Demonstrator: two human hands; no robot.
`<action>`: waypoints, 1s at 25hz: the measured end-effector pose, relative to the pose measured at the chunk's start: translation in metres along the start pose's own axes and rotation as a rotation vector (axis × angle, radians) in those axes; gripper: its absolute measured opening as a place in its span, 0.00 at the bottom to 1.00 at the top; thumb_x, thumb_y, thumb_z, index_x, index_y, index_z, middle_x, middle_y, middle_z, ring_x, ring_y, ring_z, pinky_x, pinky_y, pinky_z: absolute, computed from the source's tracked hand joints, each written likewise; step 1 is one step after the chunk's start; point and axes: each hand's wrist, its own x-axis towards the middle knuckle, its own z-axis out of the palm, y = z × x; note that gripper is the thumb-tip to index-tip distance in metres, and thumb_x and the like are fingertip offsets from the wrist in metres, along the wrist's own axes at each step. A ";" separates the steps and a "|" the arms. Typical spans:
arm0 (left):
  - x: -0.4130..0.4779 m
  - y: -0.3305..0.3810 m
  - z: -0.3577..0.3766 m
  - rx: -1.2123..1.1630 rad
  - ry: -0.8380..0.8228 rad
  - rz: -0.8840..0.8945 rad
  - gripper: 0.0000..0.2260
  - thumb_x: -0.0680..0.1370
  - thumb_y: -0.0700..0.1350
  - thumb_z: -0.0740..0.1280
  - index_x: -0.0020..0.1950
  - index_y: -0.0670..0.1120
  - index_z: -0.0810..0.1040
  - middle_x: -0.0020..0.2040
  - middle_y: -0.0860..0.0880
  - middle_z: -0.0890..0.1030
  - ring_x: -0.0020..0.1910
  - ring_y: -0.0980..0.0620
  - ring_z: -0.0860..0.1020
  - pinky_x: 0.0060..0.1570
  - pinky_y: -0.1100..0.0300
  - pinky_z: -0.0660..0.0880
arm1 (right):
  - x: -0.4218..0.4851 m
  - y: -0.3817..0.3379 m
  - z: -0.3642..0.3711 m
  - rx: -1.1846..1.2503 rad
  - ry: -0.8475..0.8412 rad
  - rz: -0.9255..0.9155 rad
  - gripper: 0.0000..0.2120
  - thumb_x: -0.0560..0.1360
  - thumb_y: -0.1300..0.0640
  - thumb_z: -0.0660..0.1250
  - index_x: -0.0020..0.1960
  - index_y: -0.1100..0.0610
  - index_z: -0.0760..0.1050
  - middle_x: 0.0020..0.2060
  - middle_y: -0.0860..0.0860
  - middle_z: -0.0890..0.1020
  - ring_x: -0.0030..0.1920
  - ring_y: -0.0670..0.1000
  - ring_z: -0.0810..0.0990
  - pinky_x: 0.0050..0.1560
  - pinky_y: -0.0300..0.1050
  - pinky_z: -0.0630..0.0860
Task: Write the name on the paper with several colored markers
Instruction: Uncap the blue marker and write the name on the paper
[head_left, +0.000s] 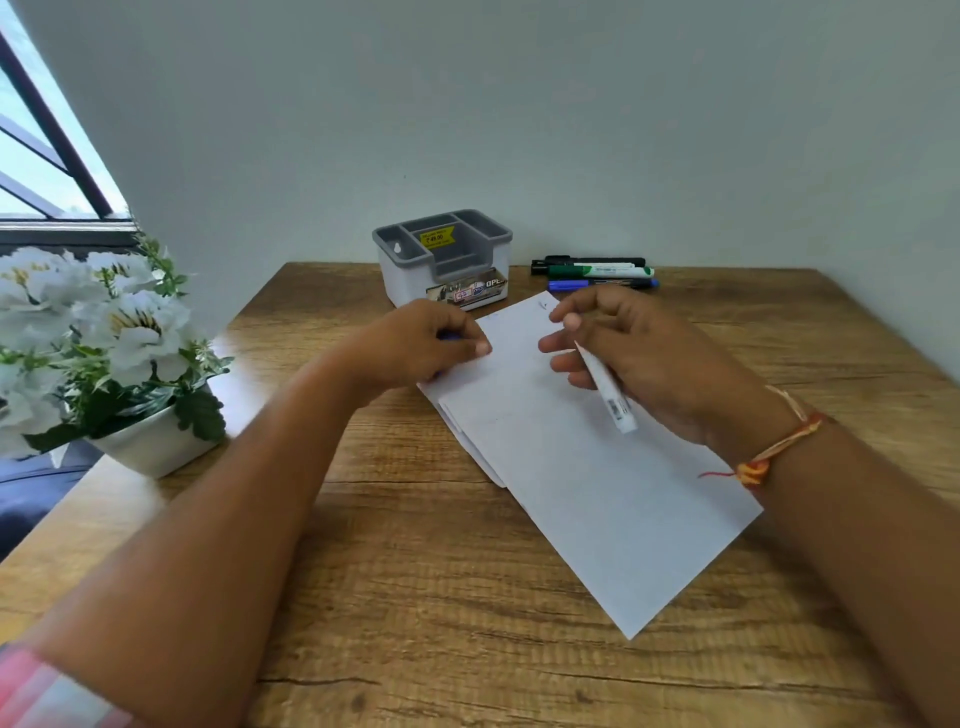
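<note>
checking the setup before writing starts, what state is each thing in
white paper sheet: flat on the wooden table, nearly blank
white-barrelled marker: held in the right hand
small blue piece: gripped in the left hand, mostly hidden
black marker, green marker, blue marker: lying capped on the table
grey plastic organiser: upright, visible compartments empty

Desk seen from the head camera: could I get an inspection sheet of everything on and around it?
Surface: wooden table, grain visible.
Job's things: white paper lies slanted mid-table; black marker, green marker and blue marker lie side by side at the back.
Clutter: grey organizer; potted white flowers at left.
Fingers: left hand curls round what seems a blue cap; right hand holds a white marker over the paper.
Cables: nothing seen.
Surroundings: plain wall, window at left.
</note>
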 end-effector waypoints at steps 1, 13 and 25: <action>0.000 -0.001 -0.001 0.078 -0.046 0.011 0.05 0.78 0.46 0.69 0.50 0.49 0.84 0.49 0.53 0.82 0.46 0.54 0.79 0.49 0.59 0.76 | -0.001 -0.001 0.001 0.180 -0.013 0.062 0.10 0.85 0.57 0.60 0.58 0.55 0.81 0.52 0.58 0.88 0.48 0.52 0.89 0.46 0.44 0.85; 0.003 -0.005 -0.010 0.169 -0.214 0.012 0.08 0.72 0.45 0.75 0.50 0.55 0.84 0.49 0.57 0.81 0.52 0.54 0.76 0.59 0.55 0.73 | -0.013 -0.001 0.042 0.239 -0.157 0.142 0.15 0.84 0.48 0.60 0.57 0.54 0.82 0.42 0.53 0.88 0.43 0.50 0.88 0.45 0.45 0.85; 0.002 -0.009 -0.016 0.206 -0.279 0.053 0.11 0.76 0.42 0.71 0.53 0.56 0.83 0.52 0.59 0.82 0.52 0.57 0.77 0.56 0.62 0.73 | -0.001 0.017 0.059 -0.291 -0.109 -0.092 0.06 0.80 0.53 0.68 0.49 0.46 0.83 0.37 0.47 0.88 0.38 0.44 0.87 0.37 0.31 0.81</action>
